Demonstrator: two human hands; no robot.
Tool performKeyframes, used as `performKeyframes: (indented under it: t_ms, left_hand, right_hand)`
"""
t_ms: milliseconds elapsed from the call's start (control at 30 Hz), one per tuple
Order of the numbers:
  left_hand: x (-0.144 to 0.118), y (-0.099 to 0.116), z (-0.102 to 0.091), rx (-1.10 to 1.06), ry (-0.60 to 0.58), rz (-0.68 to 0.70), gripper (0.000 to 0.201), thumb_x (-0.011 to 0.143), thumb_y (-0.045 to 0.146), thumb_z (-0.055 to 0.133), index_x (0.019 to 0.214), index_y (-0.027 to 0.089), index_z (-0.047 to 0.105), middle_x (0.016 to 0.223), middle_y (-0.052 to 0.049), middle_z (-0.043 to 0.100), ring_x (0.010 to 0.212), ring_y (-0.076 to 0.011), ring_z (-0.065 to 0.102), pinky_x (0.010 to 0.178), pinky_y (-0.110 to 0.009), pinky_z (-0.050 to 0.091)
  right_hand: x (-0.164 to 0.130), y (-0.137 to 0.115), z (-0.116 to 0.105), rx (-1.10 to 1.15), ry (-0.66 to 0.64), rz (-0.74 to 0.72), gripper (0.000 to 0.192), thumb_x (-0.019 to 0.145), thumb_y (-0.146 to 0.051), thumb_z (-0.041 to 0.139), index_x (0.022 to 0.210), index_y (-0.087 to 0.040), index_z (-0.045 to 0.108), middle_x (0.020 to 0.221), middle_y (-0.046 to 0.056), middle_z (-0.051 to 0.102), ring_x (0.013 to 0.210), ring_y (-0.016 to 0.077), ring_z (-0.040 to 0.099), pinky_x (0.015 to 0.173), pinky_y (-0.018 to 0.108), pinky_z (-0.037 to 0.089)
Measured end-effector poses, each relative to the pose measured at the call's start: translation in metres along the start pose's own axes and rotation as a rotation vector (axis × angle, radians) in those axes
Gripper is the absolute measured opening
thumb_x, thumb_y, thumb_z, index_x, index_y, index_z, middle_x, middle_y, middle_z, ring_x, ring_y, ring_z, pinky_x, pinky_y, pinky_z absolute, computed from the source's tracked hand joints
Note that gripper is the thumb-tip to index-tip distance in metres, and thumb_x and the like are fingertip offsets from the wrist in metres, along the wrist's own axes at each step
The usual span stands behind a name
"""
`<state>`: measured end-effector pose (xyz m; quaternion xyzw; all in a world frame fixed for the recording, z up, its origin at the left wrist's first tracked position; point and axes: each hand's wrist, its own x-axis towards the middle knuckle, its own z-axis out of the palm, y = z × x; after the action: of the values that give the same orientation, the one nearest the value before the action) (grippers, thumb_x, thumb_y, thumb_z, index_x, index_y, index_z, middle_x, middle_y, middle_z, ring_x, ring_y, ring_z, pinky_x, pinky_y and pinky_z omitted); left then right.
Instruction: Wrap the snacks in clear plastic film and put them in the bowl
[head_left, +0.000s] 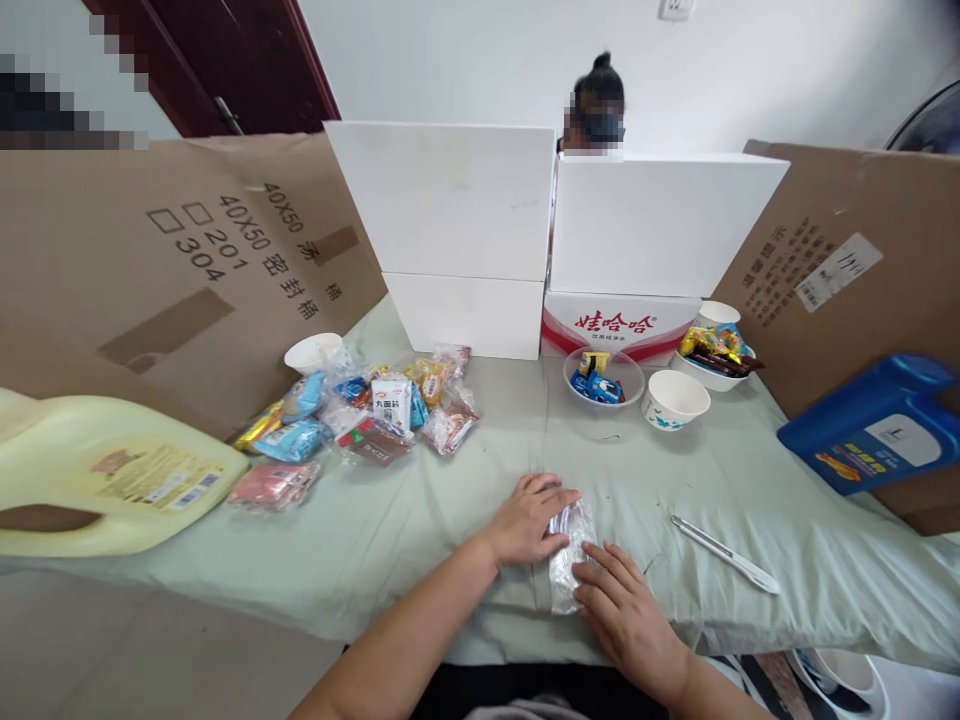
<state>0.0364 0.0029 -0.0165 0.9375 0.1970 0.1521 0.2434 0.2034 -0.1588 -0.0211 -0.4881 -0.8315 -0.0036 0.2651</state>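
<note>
A clear, silvery plastic packet (568, 553) lies flat on the pale green cloth (420, 520) near the front edge. My left hand (529, 520) rests on its upper left part with fingers laid over it. My right hand (626, 610) presses on its lower right end with fingers spread. Neither hand lifts the packet. A white pen-like tool (724, 553) lies on the cloth to the right of my right hand.
A pile of snack packets (360, 415) lies at the left. A glass bowl (604, 378), a paper cup (675, 398) and a bowl of sweets (716, 355) stand behind. White boxes (555, 235), cardboard walls, a yellow jug (112, 475) and a blue jug (877, 425) surround the cloth. A person sits behind the boxes.
</note>
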Motion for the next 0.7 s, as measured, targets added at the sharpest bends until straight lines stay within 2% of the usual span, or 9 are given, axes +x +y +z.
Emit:
performKeyframes:
  t_ms: [100, 167, 267, 367, 467, 567, 633, 700]
  left_hand:
    - [0.001, -0.002, 0.001, -0.05, -0.016, -0.018, 0.078, 0.077, 0.031, 0.068, 0.145, 0.026, 0.031, 0.127, -0.004, 0.061, 0.127, -0.0286, 0.041, 0.107, -0.047, 0.027]
    - [0.0, -0.003, 0.002, -0.066, -0.02, -0.016, 0.082, 0.077, 0.027, 0.065, 0.148, 0.026, 0.023, 0.127, -0.005, 0.061, 0.128, -0.0279, 0.04, 0.107, -0.048, 0.027]
    - [0.0, -0.005, 0.003, -0.051, -0.015, -0.029, 0.087, 0.073, 0.016, 0.057, 0.149, 0.024, 0.017, 0.129, -0.006, 0.059, 0.128, -0.0267, 0.04, 0.108, -0.048, 0.027]
    - [0.0, -0.006, 0.005, -0.029, 0.01, -0.051, 0.088, 0.068, 0.012, 0.052, 0.148, 0.021, 0.017, 0.129, -0.008, 0.058, 0.126, -0.0269, 0.042, 0.107, -0.049, 0.03]
    - [0.0, -0.008, 0.006, -0.05, 0.064, -0.03, 0.083, 0.069, 0.01, 0.048, 0.146, 0.02, 0.02, 0.128, -0.009, 0.058, 0.124, -0.0256, 0.045, 0.106, -0.049, 0.033]
    - [-0.002, -0.008, 0.006, -0.082, 0.235, -0.024, 0.07, 0.072, 0.006, 0.042, 0.14, 0.02, 0.031, 0.127, -0.009, 0.057, 0.12, -0.0232, 0.048, 0.103, -0.046, 0.038]
    - [-0.004, -0.005, 0.006, -0.057, 0.36, -0.008, 0.05, 0.077, 0.008, 0.041, 0.125, 0.018, 0.049, 0.116, -0.011, 0.06, 0.111, -0.023, 0.052, 0.096, -0.044, 0.043]
    - [-0.005, -0.001, 0.007, -0.002, 0.361, 0.076, 0.025, 0.082, 0.014, 0.046, 0.1, 0.019, 0.061, 0.1, -0.008, 0.064, 0.1, -0.0222, 0.056, 0.09, -0.04, 0.045]
  right_hand:
    - [0.018, 0.012, -0.002, 0.081, -0.082, 0.079, 0.022, 0.096, -0.015, 0.036, 0.099, -0.019, 0.057, 0.093, 0.005, 0.068, 0.089, 0.0162, 0.064, 0.079, 0.029, 0.05]
    - [0.033, 0.024, 0.002, 0.041, -0.146, 0.229, 0.023, 0.098, -0.019, 0.034, 0.097, -0.02, 0.056, 0.085, 0.002, 0.067, 0.073, 0.0135, 0.064, 0.065, 0.024, 0.047]
    - [0.054, 0.038, 0.014, -0.071, -0.175, 0.402, 0.022, 0.099, -0.023, 0.035, 0.096, -0.02, 0.057, 0.085, 0.003, 0.068, 0.07, 0.0142, 0.065, 0.061, 0.024, 0.044]
    - [0.066, 0.041, 0.028, -0.141, -0.167, 0.475, 0.024, 0.099, -0.023, 0.034, 0.095, -0.019, 0.057, 0.085, 0.005, 0.067, 0.069, 0.0157, 0.065, 0.057, 0.025, 0.04]
    - [0.071, 0.036, 0.036, -0.206, -0.178, 0.536, 0.023, 0.098, -0.022, 0.034, 0.099, -0.018, 0.056, 0.087, 0.006, 0.066, 0.069, 0.0167, 0.064, 0.055, 0.025, 0.038]
    - [0.073, 0.031, 0.037, -0.257, -0.202, 0.587, 0.022, 0.098, -0.023, 0.035, 0.097, -0.018, 0.056, 0.086, 0.006, 0.065, 0.066, 0.0169, 0.064, 0.053, 0.026, 0.037]
    - [0.075, 0.03, 0.035, -0.28, -0.221, 0.609, 0.02, 0.098, -0.023, 0.036, 0.093, -0.018, 0.055, 0.085, 0.006, 0.065, 0.064, 0.0167, 0.063, 0.052, 0.026, 0.035]
    - [0.076, 0.029, 0.034, -0.291, -0.239, 0.618, 0.017, 0.098, -0.022, 0.037, 0.093, -0.019, 0.054, 0.084, 0.005, 0.065, 0.063, 0.016, 0.063, 0.051, 0.025, 0.034]
